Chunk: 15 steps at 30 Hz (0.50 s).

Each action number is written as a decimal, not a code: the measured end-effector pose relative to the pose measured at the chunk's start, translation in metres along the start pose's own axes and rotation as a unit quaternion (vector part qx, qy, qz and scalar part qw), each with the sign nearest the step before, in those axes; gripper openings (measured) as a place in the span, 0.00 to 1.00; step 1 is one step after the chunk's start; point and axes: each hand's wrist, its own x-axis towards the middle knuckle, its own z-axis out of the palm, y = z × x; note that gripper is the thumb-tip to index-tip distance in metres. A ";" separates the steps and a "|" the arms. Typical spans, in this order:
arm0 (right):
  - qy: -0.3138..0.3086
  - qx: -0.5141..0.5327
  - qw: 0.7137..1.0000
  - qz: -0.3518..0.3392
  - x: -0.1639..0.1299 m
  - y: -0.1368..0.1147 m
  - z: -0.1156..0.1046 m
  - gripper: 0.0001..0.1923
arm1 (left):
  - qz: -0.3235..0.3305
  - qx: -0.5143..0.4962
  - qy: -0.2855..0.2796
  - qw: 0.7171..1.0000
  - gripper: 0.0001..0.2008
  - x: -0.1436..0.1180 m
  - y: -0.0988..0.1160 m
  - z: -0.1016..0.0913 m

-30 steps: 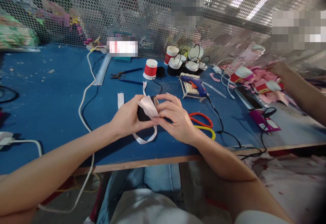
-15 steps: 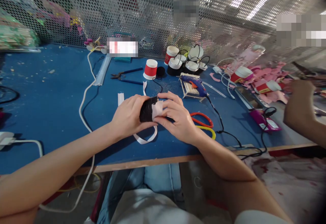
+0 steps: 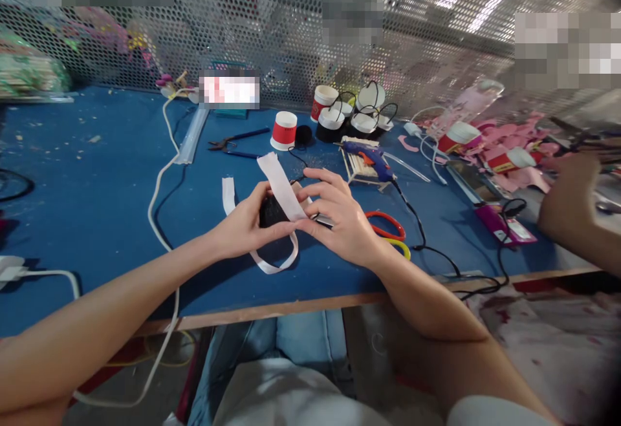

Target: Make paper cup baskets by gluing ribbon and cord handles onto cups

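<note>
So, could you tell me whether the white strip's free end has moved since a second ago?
Yes: the white strip has lifted off the black piece, toward the red cup.

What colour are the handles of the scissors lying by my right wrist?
One red, one yellow: the plastic-handled scissors on the blue table, in the head view.

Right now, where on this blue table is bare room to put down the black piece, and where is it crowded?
Bare blue table lies left of the white cable, with only small crumbs. Another free patch lies between that cable and the left hand. It is crowded behind and right of the right hand: red paper cups, glue gun, scissors, pink scraps.
</note>
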 end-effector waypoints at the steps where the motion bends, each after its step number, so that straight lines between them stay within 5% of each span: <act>1: 0.000 -0.005 1.000 -0.002 0.000 0.000 -0.001 0.05 | 0.004 -0.009 0.003 1.000 0.28 0.000 0.000 -0.001; 6: 0.002 -0.037 0.999 -0.012 -0.001 0.000 -0.001 0.06 | -0.027 -0.114 0.061 0.991 0.26 0.000 0.002 -0.003; 12: 0.006 -0.027 1.000 0.011 0.000 -0.001 -0.002 0.05 | -0.106 -0.210 0.008 0.972 0.29 0.000 -0.003 0.005; 15: 0.082 0.016 0.993 0.084 -0.002 -0.001 -0.002 0.24 | -0.140 -0.282 0.040 0.948 0.27 0.002 0.000 0.006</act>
